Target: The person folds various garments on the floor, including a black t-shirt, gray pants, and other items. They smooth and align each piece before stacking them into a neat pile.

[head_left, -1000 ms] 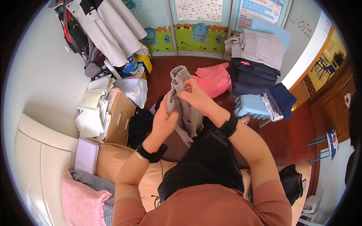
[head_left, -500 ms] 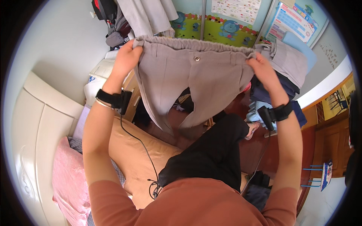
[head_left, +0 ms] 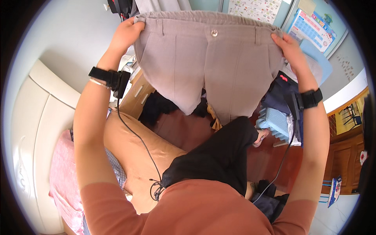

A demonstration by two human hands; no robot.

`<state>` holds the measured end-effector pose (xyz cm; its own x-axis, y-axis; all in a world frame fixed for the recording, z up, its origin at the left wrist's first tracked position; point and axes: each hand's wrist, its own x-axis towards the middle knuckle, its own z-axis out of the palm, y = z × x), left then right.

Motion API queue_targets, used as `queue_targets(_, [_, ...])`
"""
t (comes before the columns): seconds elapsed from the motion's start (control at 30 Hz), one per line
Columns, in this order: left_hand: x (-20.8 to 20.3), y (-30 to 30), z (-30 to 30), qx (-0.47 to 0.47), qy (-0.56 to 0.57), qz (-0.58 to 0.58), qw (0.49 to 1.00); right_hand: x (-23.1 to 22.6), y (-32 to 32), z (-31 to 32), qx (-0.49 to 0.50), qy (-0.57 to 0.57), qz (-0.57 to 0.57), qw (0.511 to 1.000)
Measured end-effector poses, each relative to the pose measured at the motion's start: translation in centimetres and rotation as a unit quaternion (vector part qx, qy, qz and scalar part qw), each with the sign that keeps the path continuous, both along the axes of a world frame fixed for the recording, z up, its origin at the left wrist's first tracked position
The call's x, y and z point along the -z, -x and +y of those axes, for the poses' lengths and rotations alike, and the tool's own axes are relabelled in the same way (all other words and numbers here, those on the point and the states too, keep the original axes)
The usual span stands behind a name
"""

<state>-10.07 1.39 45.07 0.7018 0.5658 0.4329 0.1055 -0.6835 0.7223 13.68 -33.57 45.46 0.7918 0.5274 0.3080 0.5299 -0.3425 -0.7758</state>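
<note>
Light grey-beige trousers (head_left: 176, 58) hang in front of me, stretched wide by their gathered elastic waistband. A round metal button sits at the middle of the waist. My left hand (head_left: 127, 33) is closed on the left end of the waistband, thumb on the front side. At the other end my right hand (head_left: 289, 49) grips the waistband, thumb on the front too. Both legs of the trousers drop down and away from me, and their lower parts are out of sight. A black strap with a small device sits on each of my wrists.
I sit on a bed with a tan cover (head_left: 133, 160), a pink pillow (head_left: 64, 180) and a cream headboard (head_left: 43, 121). A wooden drawer unit (head_left: 137, 94) stands beyond. Dark clothes (head_left: 158, 107) lie on the red floor. Folded clothes (head_left: 282, 90) are piled at the right.
Both hands have risen and spread further apart, bringing the trousers up and pulling the waistband wider. The trousers hang flatter and look larger.
</note>
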Motion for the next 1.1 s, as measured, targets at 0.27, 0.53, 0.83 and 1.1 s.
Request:
queue_targets(0.27, [0.3, -0.7, 0.9, -0.022, 0.004, 0.021, 1.000, -0.1, -2.0, 1.1, -0.010, 0.026, -0.005, 1.000])
queue_targets(0.53, [1.7, -1.1, 3.3, -0.013, -0.008, -0.014, 1.000, 0.7, -2.3, 4.3, -0.031, 0.002, 0.055, 0.998])
queue_targets(0.83, [2.1, -1.1, 1.1, 0.104, 0.252, -0.069, 0.960, 0.5, 0.9, 7.2, -0.091, -0.099, 0.132, 0.982])
queue_targets(1.1, [1.0, -2.8, -6.8, 0.149, 0.218, -0.104, 0.959, 0.5, 6.9, 11.7, -0.125, -0.181, 0.178, 0.959])
